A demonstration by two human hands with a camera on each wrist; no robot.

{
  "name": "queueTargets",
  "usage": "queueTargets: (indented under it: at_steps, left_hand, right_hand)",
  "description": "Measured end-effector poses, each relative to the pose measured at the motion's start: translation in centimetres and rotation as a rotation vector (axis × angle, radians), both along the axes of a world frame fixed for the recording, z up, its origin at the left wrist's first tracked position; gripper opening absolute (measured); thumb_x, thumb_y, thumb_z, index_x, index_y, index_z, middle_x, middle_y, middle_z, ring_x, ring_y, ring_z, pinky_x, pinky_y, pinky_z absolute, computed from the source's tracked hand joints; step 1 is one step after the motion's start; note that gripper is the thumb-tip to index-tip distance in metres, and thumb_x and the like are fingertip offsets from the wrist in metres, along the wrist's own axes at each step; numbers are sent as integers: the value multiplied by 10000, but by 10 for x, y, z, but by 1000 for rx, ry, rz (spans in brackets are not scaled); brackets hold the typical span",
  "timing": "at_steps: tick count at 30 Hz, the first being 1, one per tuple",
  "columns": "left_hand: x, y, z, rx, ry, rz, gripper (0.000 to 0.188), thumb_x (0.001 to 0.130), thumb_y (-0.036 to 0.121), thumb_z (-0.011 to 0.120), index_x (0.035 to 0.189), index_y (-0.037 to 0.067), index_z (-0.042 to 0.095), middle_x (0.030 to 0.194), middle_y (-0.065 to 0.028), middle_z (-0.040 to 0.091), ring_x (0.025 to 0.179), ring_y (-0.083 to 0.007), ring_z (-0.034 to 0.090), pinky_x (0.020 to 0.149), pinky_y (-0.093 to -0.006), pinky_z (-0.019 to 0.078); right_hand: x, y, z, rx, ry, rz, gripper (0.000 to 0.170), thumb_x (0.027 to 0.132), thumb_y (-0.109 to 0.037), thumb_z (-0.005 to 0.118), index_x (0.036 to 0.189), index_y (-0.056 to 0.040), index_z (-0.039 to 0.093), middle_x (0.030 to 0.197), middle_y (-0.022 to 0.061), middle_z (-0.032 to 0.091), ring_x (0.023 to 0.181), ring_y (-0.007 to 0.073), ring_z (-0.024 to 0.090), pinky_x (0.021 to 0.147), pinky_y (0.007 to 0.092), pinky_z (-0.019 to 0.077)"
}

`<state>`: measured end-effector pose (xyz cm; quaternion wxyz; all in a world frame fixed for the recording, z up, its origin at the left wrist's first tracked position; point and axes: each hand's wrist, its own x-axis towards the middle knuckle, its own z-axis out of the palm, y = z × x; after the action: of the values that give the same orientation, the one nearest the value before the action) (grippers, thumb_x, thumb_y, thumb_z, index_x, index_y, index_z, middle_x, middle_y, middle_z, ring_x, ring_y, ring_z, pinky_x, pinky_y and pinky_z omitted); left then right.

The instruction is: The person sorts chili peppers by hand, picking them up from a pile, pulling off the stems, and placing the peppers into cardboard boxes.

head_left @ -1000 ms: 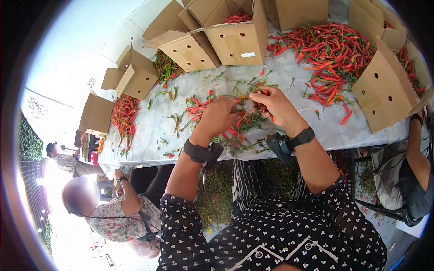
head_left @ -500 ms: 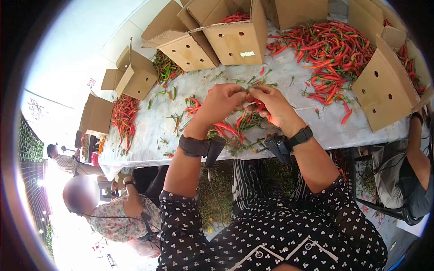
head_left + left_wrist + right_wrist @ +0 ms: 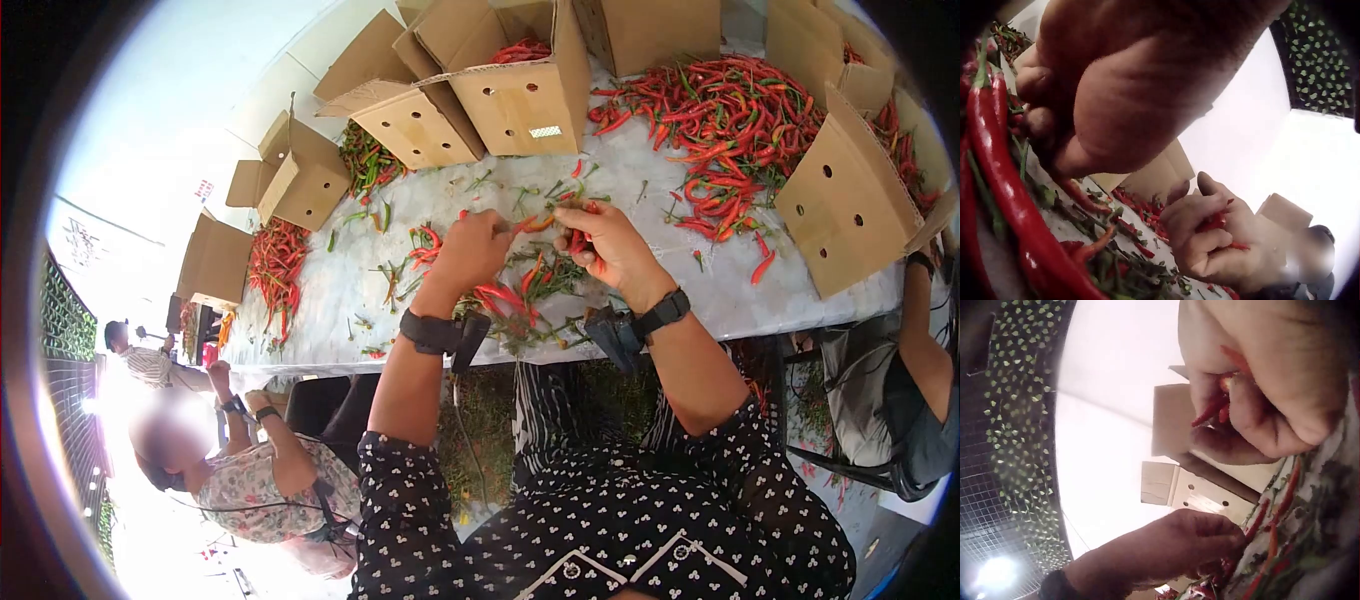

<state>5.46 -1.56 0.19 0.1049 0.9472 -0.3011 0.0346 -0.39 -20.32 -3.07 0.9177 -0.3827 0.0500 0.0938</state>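
Observation:
Over the white-covered table (image 3: 645, 300), my left hand (image 3: 472, 255) pinches a reddish chili pepper (image 3: 1082, 197) between thumb and fingers, low above loose chilies and green stems. A few inches to the right, my right hand (image 3: 622, 250) holds several red chili peppers (image 3: 1210, 412) in its curled fingers, their tips poking out between them. Beneath and between the hands lies a loose pile of red chilies (image 3: 500, 297) mixed with green stems (image 3: 565, 275). Large in the left wrist view, a glossy red chili (image 3: 1004, 169) lies near the camera.
Cardboard boxes (image 3: 525, 110) stand along the far side, some holding chilies. A big heap of red chilies (image 3: 740, 120) spreads at the back right beside another box (image 3: 850, 205). A smaller heap (image 3: 278, 265) lies left. People sit at both sides; one wears a floral shirt (image 3: 270, 490).
My hands met fingertip to fingertip half a second ago; now the left has drawn away left and down. The right still holds its chilies. The person at left has raised a hand.

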Motion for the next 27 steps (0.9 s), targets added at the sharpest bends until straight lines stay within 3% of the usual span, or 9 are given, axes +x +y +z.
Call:
queueTargets:
  at_steps: [2,5,8,12,15,17,20,22,27]
  left_hand:
    - [-8,-4,19,-364,393,48,214,787,188,551,832,-16,598,758,-143,637,650,-247,611,607,-353,472]
    - [-23,-10,30,-510,611,22,198,801,135,533,887,-39,575,729,-88,628,601,-151,573,579,-285,457]
    - [-25,-7,23,-582,709,-107,224,803,112,518,955,-50,544,719,-56,610,587,-105,537,564,-245,444]
    - [-35,-5,28,-646,678,-98,157,814,79,507,938,-10,543,702,-44,607,557,-58,503,493,-222,407]
    - [-37,-4,26,-514,410,-2,188,781,96,534,939,-4,546,676,-84,613,571,-146,567,521,-265,445]
    - [-34,-4,18,-333,-120,33,241,737,135,570,946,16,559,671,-129,620,600,-287,596,568,-343,474]
    - [-32,5,15,-239,-103,61,214,711,146,563,863,-3,574,747,-187,600,686,-370,583,619,-426,472]
    - [-45,5,18,-182,-91,-11,188,705,156,567,810,2,586,775,-189,592,705,-367,585,622,-424,474]
    - [-55,-3,7,106,69,-93,169,677,180,590,696,13,604,843,-188,564,757,-366,585,634,-427,476]
  right_hand:
    - [-6,4,8,-32,2,-4,120,774,-110,622,834,-37,547,704,41,589,517,108,531,368,188,298]
    - [-8,11,13,-128,-16,-3,121,768,-116,633,831,-37,566,692,22,579,526,96,525,382,186,297]
    - [-10,14,12,-207,-11,-1,108,765,-116,637,825,-44,582,684,6,568,524,84,515,393,191,298]
    - [-12,23,13,-317,-91,-71,88,783,-95,622,810,-43,555,631,-10,530,494,61,475,396,195,297]
    - [-9,30,7,-452,-198,-151,86,786,-83,616,784,-37,543,602,-12,519,478,50,453,396,196,300]
    - [-8,31,3,-522,-264,-189,90,772,-87,624,764,-35,551,603,-9,527,489,48,460,404,205,319]
    - [-13,23,15,-423,-317,-271,81,778,-85,611,751,-43,547,606,-8,535,474,44,436,402,190,303]
    - [-14,12,23,-182,-185,-206,96,797,-119,589,758,-44,544,619,-3,545,470,42,417,395,184,285]
    - [-6,2,12,-31,-57,-219,143,830,-184,552,769,-57,529,667,29,559,467,65,432,371,189,272]
